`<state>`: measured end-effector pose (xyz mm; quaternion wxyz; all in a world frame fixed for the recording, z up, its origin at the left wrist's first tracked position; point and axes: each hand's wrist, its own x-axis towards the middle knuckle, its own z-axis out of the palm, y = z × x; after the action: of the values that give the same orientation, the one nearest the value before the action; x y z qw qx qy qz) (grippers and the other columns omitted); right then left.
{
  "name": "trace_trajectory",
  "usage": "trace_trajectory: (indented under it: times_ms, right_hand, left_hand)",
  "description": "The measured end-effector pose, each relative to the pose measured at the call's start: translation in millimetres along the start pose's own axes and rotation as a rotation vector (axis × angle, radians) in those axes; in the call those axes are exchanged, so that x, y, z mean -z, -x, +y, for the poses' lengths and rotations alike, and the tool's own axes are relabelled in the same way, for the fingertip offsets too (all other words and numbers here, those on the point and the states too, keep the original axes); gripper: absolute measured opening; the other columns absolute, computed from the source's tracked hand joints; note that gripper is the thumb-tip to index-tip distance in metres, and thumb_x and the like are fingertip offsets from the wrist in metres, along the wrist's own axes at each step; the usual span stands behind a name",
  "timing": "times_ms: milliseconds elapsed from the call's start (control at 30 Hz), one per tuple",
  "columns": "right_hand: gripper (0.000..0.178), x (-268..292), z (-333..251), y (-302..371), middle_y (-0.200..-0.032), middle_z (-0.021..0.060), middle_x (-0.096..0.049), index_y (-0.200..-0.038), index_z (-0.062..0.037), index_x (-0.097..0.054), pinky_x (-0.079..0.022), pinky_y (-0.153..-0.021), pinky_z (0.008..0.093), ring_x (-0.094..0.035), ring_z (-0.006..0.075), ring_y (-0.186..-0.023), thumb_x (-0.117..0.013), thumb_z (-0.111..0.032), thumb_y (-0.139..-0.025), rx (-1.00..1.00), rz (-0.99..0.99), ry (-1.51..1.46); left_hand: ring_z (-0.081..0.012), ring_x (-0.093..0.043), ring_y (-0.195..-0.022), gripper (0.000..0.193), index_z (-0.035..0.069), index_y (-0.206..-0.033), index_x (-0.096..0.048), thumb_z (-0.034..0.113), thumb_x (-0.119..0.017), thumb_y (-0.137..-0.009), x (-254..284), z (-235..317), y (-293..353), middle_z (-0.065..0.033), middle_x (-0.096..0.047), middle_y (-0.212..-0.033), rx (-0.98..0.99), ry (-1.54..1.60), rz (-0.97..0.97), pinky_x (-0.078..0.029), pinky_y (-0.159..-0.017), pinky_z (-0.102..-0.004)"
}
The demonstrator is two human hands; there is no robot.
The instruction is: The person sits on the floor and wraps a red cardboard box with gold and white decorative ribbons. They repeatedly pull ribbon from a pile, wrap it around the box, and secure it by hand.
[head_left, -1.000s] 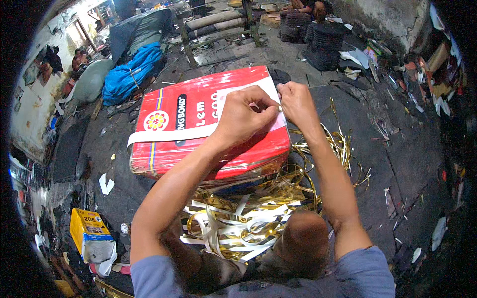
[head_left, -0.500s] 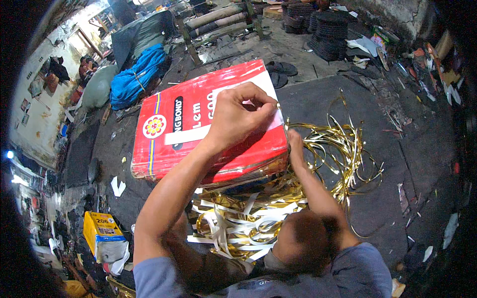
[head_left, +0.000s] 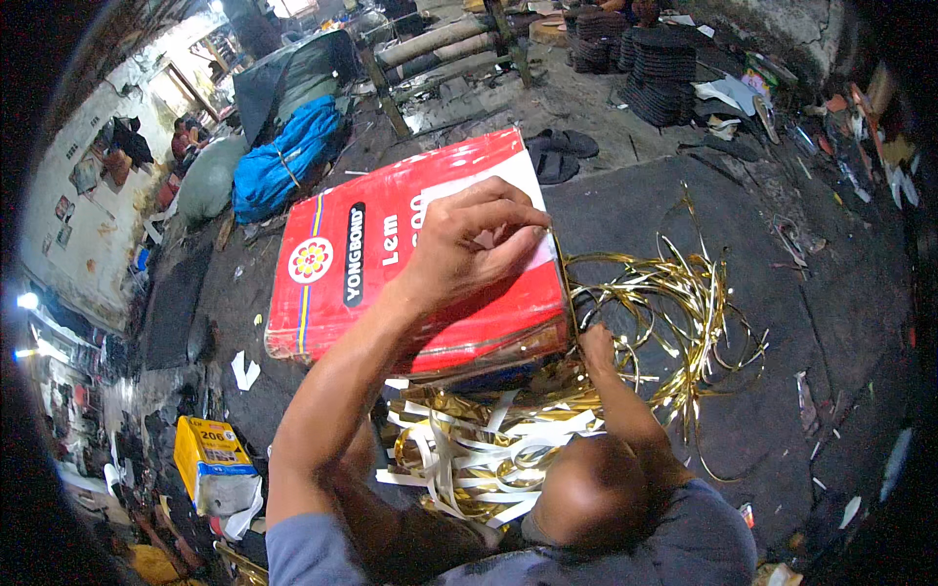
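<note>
A large red carton [head_left: 322, 327] with a flower emblem lies before me, a white sheet [head_left: 518, 168] on its right part. My left hand [head_left: 474, 239] rests over this sheet, thumb and forefinger pinched at the carton's right edge. What they hold is too small to make out. Lower, beside the carton's right side, my right hand [head_left: 597, 344] is closed, its grip partly hidden. A thin gold line runs along the edge between both hands. Tangled narrow gold strips [head_left: 699, 293] lie right of my right hand. White and gold strips [head_left: 489, 449] are heaped below the carton.
A yellow and blue box [head_left: 215, 464] stands at the lower left. Dark sandals [head_left: 562, 151] lie beyond the carton, with a blue bundle [head_left: 283, 161] at far left and stacked dark pieces [head_left: 660, 73] at far right. Scraps litter the dark floor mat [head_left: 782, 391].
The white strip that lay across the carton under my left hand is gone from its top. My right hand has moved down along the carton's side. The view has shifted slightly.
</note>
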<state>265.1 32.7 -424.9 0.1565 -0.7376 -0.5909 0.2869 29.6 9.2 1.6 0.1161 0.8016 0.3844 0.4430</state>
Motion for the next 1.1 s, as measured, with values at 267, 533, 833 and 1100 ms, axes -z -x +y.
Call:
trace_trajectory:
  times_ms: [267, 533, 833, 1100]
  right_hand:
    - [0.031, 38, 40, -6, -0.101, 0.0366, -0.071, -0.1, 0.0075, -0.068, -0.058, -0.091, 0.0574, -0.071, 0.0527, -0.099, -0.06, -0.022, -0.095, -0.007, 0.141, 0.08]
    - [0.033, 61, 48, -4, -0.1, 0.0317, -0.074, -0.101, 0.0042, -0.073, -0.06, -0.083, 0.0567, -0.074, 0.0473, -0.096, -0.073, -0.028, -0.092, 0.003, 0.154, 0.255]
    - [0.044, 112, 100, -17, -0.089, 0.0205, -0.074, -0.106, -0.0013, -0.069, -0.06, -0.073, 0.0525, -0.075, 0.0357, -0.083, -0.049, -0.04, -0.108, -0.361, 0.179, -0.266]
    - [0.011, 145, 70, 94, -0.084, 0.0032, -0.071, -0.106, -0.0073, -0.067, -0.048, -0.05, 0.025, -0.061, 0.0097, -0.061, -0.068, -0.017, -0.102, 0.1, 0.209, -0.651]
  left_hand:
    - [-0.0251, -0.071, -0.083, 0.021, 0.007, -0.107, -0.079, 0.003, -0.077, -0.086, -7, -16, 2, -0.0112, -0.071, -0.101, -0.393, -0.146, 0.045, -0.06, -0.072, -0.035]
    - [-0.0286, -0.067, -0.085, 0.016, -0.003, -0.105, -0.075, 0.005, -0.069, -0.092, -2, -2, 3, -0.0146, -0.068, -0.097, -0.416, -0.132, 0.034, -0.057, -0.072, -0.038]
    - [-0.0253, -0.067, -0.09, 0.024, 0.01, -0.105, -0.071, 0.026, -0.071, -0.087, -31, 57, 113, -0.0074, -0.064, -0.111, -0.509, -0.387, -0.268, -0.057, -0.08, -0.0362]
    - [-0.0429, -0.073, -0.078, 0.037, 0.004, -0.083, -0.076, 0.041, -0.078, -0.085, -178, -34, 343, -0.022, -0.073, -0.08, 0.976, -0.454, -0.432, -0.059, -0.072, -0.0528]
